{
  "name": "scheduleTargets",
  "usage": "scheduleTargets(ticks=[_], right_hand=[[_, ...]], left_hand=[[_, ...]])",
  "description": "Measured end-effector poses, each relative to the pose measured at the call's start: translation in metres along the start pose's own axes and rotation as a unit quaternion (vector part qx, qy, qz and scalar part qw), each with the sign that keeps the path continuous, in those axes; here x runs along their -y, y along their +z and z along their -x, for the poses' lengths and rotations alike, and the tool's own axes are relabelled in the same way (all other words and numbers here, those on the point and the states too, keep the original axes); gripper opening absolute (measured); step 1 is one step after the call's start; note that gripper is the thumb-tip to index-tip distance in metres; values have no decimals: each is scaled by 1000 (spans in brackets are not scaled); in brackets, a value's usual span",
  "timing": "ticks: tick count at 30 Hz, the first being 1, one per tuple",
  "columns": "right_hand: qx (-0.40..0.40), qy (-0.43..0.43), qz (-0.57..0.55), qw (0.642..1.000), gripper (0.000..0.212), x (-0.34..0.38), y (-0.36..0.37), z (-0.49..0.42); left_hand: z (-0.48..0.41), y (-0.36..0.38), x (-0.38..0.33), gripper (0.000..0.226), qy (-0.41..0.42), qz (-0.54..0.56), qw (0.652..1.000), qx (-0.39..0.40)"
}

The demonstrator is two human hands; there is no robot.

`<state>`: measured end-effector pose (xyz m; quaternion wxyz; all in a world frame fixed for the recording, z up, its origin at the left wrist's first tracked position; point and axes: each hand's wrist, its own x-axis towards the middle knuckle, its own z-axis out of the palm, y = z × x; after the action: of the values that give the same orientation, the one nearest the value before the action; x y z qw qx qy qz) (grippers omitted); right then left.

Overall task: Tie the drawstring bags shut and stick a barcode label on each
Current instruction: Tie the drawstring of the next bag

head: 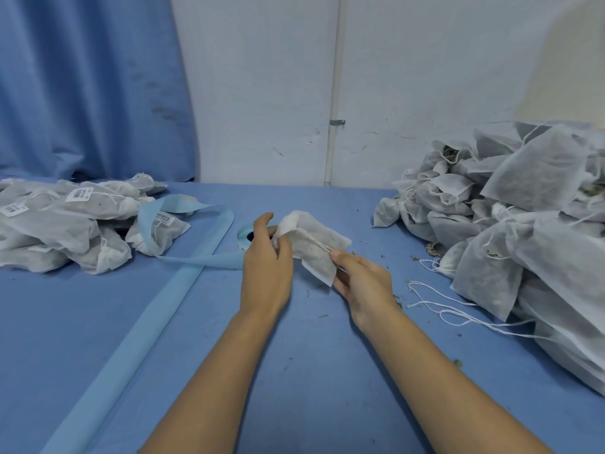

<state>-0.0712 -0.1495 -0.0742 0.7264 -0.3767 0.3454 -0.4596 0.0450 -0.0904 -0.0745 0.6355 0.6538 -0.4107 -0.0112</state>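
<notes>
A small white drawstring bag (314, 239) filled with dark dried matter is held above the middle of the blue table. My left hand (266, 260) grips its gathered top end. My right hand (361, 281) pinches the bag's lower corner, with the white drawstring running to its fingers. Behind my left hand lies a roll of labels (246, 235) on pale blue backing, mostly hidden. A long strip of that backing tape (183, 286) trails toward the near left.
A heap of tied, barcode-labelled bags (65, 221) lies at the far left. A larger heap of unlabelled bags (523, 224) fills the right side, loose strings (458, 309) spilling onto the table (294, 371). A blue curtain and white wall stand behind.
</notes>
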Motion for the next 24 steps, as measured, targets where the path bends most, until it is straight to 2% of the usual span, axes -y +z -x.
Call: scheduleTargets(ticks=[4,7,9,13,18,21,24], right_hand=[[5,-5,-23,1000,4,-1,1,1],[39,-12,-31,999,5,-3,4,2],[59,-17,-19,998,5,-4,5,3],[54,-25,9,998,7,-7,6,4],[43,-36,61,997,6,-10,7,7],[56,-49,90,993,4,-11,10,8],[48,-82,183,978,7,-16,10,7]], left_hand=[[4,9,-10,56,-83,98,991,19],[5,19,-13,76,-168,208,964,-2],[5,22,-15,68,-216,255,942,-23],[4,18,-16,30,-256,300,919,-9],[4,15,-19,16,-293,348,890,10],[0,12,-18,8,-274,323,906,-12],[-7,2,-14,15,-229,265,936,-40]])
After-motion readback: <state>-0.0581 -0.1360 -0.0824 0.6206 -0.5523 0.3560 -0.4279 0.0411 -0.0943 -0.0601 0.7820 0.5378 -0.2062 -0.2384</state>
